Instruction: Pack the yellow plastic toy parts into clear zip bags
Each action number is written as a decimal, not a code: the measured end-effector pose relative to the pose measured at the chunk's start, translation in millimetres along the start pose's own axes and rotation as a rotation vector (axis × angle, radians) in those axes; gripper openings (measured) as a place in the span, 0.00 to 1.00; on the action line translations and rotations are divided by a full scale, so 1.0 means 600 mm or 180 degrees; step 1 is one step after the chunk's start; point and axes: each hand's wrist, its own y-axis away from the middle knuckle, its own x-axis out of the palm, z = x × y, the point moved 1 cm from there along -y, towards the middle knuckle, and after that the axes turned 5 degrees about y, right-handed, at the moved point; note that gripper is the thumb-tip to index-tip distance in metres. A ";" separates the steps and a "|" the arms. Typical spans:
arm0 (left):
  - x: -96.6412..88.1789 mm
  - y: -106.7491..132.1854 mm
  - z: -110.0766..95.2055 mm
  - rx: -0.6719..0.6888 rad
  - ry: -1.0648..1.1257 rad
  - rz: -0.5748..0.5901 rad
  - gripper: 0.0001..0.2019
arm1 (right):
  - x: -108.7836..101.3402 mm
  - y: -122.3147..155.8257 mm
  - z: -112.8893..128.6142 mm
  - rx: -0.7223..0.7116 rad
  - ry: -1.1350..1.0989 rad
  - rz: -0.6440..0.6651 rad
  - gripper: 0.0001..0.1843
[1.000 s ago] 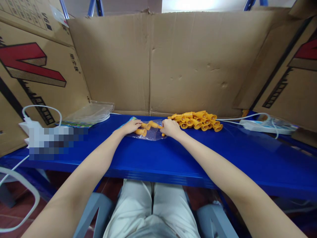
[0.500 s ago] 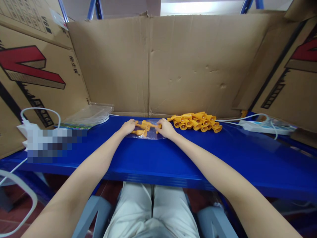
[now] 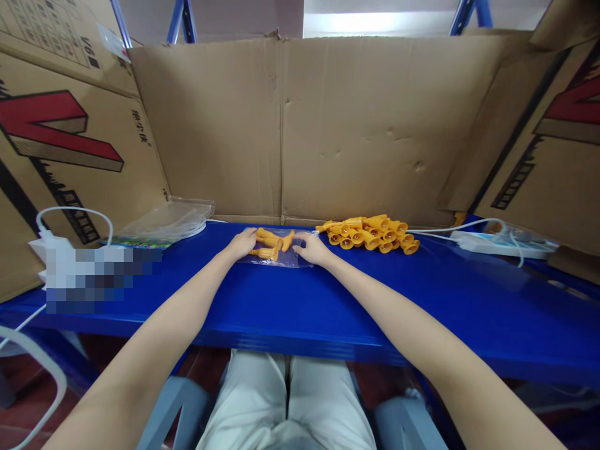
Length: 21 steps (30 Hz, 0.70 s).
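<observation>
A small clear plastic bag (image 3: 276, 257) lies on the blue table (image 3: 300, 300) with a few orange plastic pieces (image 3: 269, 244) in it. My left hand (image 3: 242, 243) rests on the bag's left end, fingers curled and pressed on the bag and the pieces. My right hand (image 3: 312, 248) lies on the bag's right end, fingers fairly flat on the plastic. A heap of several more orange pieces (image 3: 372, 232) sits just right of my right hand.
Cardboard walls (image 3: 347, 125) close in the table on three sides. A stack of clear bags (image 3: 166, 219) lies at the back left. A white charger and cable (image 3: 47, 240) hang at the left; a white power strip (image 3: 504, 245) with cables lies at the right.
My right hand has let go of the orange piece it pinched and now lies flatter on the bag. The pieces have slid further toward my left hand inside the bag.
</observation>
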 end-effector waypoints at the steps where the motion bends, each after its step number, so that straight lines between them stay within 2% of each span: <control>1: 0.000 0.001 -0.001 0.0076 -0.0079 0.0060 0.26 | -0.006 0.000 0.001 -0.0014 0.0123 0.0002 0.17; 5: 0.000 0.008 -0.008 0.0213 -0.0429 0.0363 0.28 | -0.041 -0.007 -0.001 0.0300 0.0679 0.0029 0.17; 8: -0.002 0.015 -0.013 0.0225 -0.0597 0.0595 0.29 | -0.078 -0.017 -0.009 0.0655 0.1231 -0.0165 0.16; 12: -0.005 0.019 -0.018 0.0198 -0.0716 0.0751 0.30 | -0.114 -0.033 -0.029 0.0698 0.2060 -0.0349 0.16; 16: -0.004 0.019 -0.019 0.0161 -0.0764 0.0818 0.30 | -0.120 -0.047 -0.050 0.0921 0.2568 0.0190 0.17; 21: -0.003 0.019 -0.019 0.0156 -0.0786 0.0842 0.30 | -0.112 -0.061 -0.058 0.1241 0.2742 0.0828 0.20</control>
